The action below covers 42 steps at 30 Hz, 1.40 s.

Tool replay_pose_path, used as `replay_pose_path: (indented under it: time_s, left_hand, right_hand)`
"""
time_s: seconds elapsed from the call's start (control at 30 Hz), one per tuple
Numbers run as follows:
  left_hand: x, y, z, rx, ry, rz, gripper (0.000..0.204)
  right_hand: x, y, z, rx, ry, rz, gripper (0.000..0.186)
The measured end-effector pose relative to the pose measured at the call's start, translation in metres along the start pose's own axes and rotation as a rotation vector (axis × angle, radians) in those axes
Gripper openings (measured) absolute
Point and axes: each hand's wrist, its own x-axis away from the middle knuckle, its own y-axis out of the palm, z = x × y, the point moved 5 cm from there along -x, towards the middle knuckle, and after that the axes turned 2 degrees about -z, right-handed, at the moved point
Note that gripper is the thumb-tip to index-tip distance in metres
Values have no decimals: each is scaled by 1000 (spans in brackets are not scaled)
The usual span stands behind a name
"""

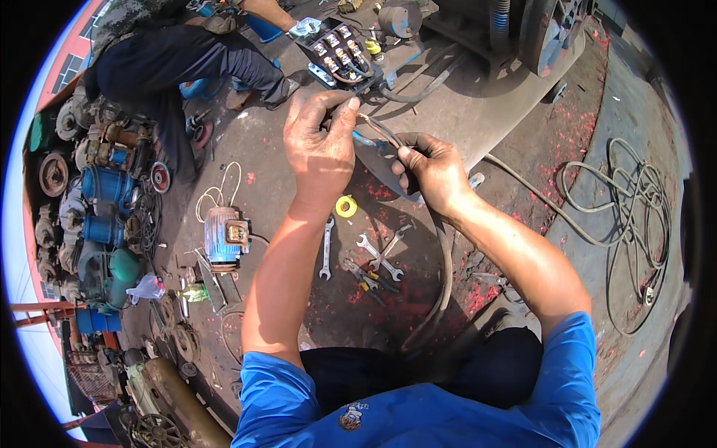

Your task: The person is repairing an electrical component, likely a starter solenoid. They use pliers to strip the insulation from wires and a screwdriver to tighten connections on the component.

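In front of me my left hand (323, 142) pinches the end of a wire between thumb and fingers; the fingertips partly hide it. My right hand (435, 170) is closed around a dark cable, whose split wires (382, 131) stretch across to the left hand. One of these wires is blue. From the right hand the cable (446, 276) hangs down and curves toward my knees. Just beyond my hands stands an open black terminal box (340, 54) with rows of metal terminals. Another person's hand, in a light glove (305, 28), touches its left edge.
On the ground below my hands lie a yellow tape roll (346, 206), an open-end wrench (326, 250), crossed wrenches (379, 255) and pliers (364, 279). A small blue motor (222, 237) stands left. Several motors (104, 187) line the far left. Loose cable loops (635, 201) spread at right.
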Motion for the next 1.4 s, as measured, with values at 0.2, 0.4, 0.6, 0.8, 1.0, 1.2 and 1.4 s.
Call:
replay_pose_path:
  time_s: [0.2,0.4,0.6,0.8,1.0,1.2,1.4]
  left_hand:
    - [47,-5,-23,82,-366,-195,11]
    - [42,6,-48,130,-470,-40,23]
    - [34,18,-47,590,-760,127,21]
    - [33,18,-42,647,-754,184,24]
    - [12,3,-19,171,-252,201,24]
    - [-8,8,0,108,-242,97,15]
    - [-15,2,-25,243,-377,193,12]
  right_hand:
    - [-9,2,5,-204,88,-48,24]
    - [-17,16,2,-317,89,-153,26]
    - [-32,23,-3,-311,23,-215,29]
    - [-44,20,-18,-250,-65,-180,31]
    - [-41,24,-21,-169,-137,-97,28]
    - [-45,31,-10,-142,-145,-124,32]
    - [-30,32,-23,52,-168,-76,30]
